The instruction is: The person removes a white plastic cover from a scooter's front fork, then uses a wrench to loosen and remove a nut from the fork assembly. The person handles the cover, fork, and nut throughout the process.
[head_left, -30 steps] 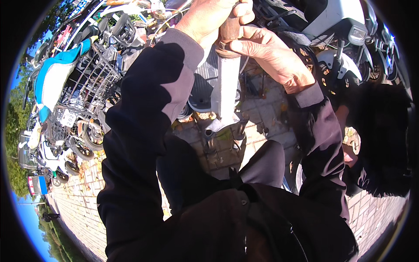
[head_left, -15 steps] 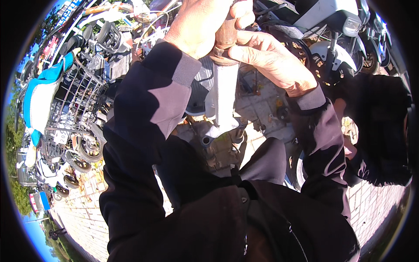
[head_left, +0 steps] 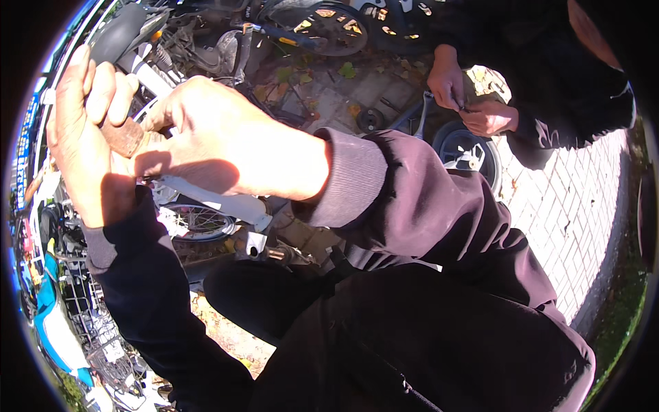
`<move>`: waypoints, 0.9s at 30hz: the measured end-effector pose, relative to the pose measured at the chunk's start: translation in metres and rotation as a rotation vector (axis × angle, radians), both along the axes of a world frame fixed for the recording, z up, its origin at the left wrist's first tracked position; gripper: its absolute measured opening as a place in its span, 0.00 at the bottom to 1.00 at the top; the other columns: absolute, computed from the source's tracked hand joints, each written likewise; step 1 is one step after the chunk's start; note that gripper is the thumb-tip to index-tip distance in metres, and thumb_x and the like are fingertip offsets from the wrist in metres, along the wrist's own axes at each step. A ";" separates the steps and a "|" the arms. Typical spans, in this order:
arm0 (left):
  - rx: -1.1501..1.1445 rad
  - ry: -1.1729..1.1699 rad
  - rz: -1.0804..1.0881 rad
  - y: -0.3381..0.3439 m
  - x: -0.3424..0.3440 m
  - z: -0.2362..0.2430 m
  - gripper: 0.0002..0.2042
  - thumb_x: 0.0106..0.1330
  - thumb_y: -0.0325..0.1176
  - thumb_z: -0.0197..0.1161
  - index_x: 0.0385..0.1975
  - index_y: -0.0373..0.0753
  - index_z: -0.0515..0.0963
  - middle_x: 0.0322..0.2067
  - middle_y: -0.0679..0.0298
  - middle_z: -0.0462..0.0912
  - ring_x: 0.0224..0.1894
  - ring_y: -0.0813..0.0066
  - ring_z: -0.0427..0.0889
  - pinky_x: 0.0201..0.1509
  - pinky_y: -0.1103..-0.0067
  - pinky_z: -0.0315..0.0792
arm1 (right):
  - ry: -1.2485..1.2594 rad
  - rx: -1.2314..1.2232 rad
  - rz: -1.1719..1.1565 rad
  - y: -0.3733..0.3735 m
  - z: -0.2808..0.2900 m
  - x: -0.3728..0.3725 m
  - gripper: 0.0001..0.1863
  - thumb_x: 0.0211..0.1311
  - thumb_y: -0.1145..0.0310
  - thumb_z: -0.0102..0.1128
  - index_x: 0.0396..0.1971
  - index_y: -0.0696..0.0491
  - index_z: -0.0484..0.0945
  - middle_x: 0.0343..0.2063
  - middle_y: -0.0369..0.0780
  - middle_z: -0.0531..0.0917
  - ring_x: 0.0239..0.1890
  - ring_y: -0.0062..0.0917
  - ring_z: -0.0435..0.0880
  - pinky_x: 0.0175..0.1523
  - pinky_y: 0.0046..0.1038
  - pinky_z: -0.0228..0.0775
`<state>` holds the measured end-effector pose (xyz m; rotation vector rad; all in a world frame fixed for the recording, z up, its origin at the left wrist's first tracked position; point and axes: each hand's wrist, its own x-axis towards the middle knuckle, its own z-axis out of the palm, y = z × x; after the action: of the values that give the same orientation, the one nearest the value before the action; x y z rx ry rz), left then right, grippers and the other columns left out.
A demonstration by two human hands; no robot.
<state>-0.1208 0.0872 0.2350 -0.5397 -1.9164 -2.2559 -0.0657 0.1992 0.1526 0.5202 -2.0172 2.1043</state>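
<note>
A rusty brown metal tube (head_left: 125, 138) stands at the left, on the upper end of a pale metal tube (head_left: 226, 203). Around the rusty part are the curled fingers of my left hand (head_left: 93, 147). My right hand (head_left: 230, 141) reaches across from the right, its fingertips closed at a ring-like piece just below the left fingers. Strong glare and the hands hide most of that joint. The pale tube slants down to an open metal socket (head_left: 255, 245) beside my knee.
At the right a co-worker's hands (head_left: 480, 113) hold something small. A wrench (head_left: 424, 113), a wheel (head_left: 449, 154) and a round dark part (head_left: 369, 120) lie on the paving. Parked bikes, a wire basket (head_left: 81, 295) and a black motorcycle tyre (head_left: 347, 41) are around.
The view has swung to the right, so the tube and both hands now appear farther left. My hands remain around the rusty tube. More of the co-worker and the wheel shows.
</note>
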 end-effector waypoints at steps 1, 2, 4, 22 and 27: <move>0.002 0.006 -0.090 0.002 -0.001 0.002 0.15 0.75 0.34 0.56 0.23 0.43 0.65 0.18 0.74 0.57 0.21 0.85 0.57 0.27 0.84 0.56 | 0.079 0.039 -0.131 -0.007 -0.001 0.004 0.18 0.49 0.60 0.73 0.30 0.62 0.83 0.20 0.51 0.80 0.24 0.41 0.82 0.34 0.36 0.73; -0.025 -0.024 -0.127 0.001 -0.001 0.003 0.16 0.76 0.34 0.55 0.22 0.44 0.64 0.18 0.74 0.56 0.21 0.85 0.57 0.27 0.84 0.57 | 0.029 0.021 -0.249 -0.014 0.000 0.007 0.20 0.45 0.58 0.74 0.25 0.61 0.80 0.19 0.52 0.79 0.27 0.48 0.81 0.35 0.39 0.72; -0.033 -0.050 0.013 -0.002 -0.004 0.002 0.18 0.76 0.35 0.54 0.21 0.46 0.60 0.18 0.74 0.55 0.20 0.85 0.56 0.30 0.84 0.60 | 0.062 0.011 -0.321 -0.023 -0.002 0.011 0.19 0.44 0.59 0.73 0.23 0.61 0.81 0.24 0.54 0.81 0.29 0.49 0.83 0.38 0.40 0.74; -0.051 -0.179 -0.214 -0.028 -0.017 0.000 0.21 0.77 0.34 0.54 0.18 0.47 0.60 0.15 0.75 0.56 0.17 0.85 0.52 0.36 0.81 0.65 | -0.125 -0.096 0.212 -0.011 -0.004 -0.026 0.20 0.43 0.62 0.77 0.31 0.63 0.85 0.27 0.46 0.85 0.30 0.31 0.85 0.39 0.33 0.76; -0.084 -0.161 -0.163 -0.027 -0.015 0.001 0.20 0.77 0.33 0.53 0.17 0.47 0.61 0.15 0.74 0.57 0.17 0.85 0.55 0.36 0.81 0.66 | -0.044 -0.013 -0.058 -0.018 0.005 -0.015 0.14 0.44 0.64 0.71 0.24 0.62 0.84 0.22 0.51 0.83 0.25 0.38 0.83 0.36 0.37 0.73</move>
<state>-0.1355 0.0605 0.2362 -0.5590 -2.1248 -2.3931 -0.0806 0.1815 0.1572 0.4116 -2.0155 2.1119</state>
